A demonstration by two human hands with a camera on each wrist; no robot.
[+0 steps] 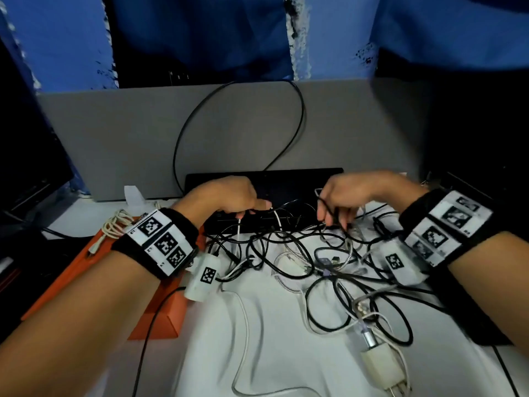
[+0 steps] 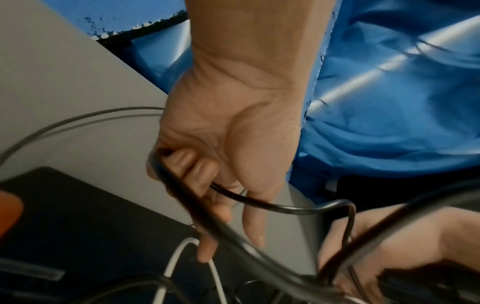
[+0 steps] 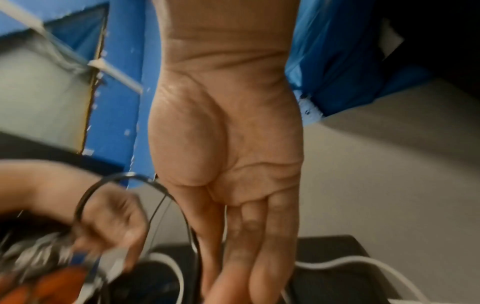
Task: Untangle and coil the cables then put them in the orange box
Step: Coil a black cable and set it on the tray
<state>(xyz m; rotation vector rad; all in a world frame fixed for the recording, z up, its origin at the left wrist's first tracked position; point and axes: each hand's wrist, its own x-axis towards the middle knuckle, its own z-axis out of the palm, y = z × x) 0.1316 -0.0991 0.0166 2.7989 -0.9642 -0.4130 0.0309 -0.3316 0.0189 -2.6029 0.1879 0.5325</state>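
Note:
A tangle of black, white and braided cables (image 1: 315, 262) lies on the white table top, in front of me. My left hand (image 1: 229, 199) hovers over its far edge, and its fingers (image 2: 197, 174) curl round a black cable (image 2: 272, 207). That cable loops across to my right hand (image 1: 340, 202), which pinches it between thumb and downward-pointing fingers (image 3: 249, 236). The orange box (image 1: 163, 319) sits at the left, under my left forearm. A coiled beige cable (image 1: 114, 224) rests on the box's far end.
A black keyboard (image 1: 286, 179) lies just behind the hands, against a grey partition (image 1: 114, 138) with a black cable looping up it. A white charger plug (image 1: 378, 365) lies at the near right. A dark monitor (image 1: 23, 138) stands at the left.

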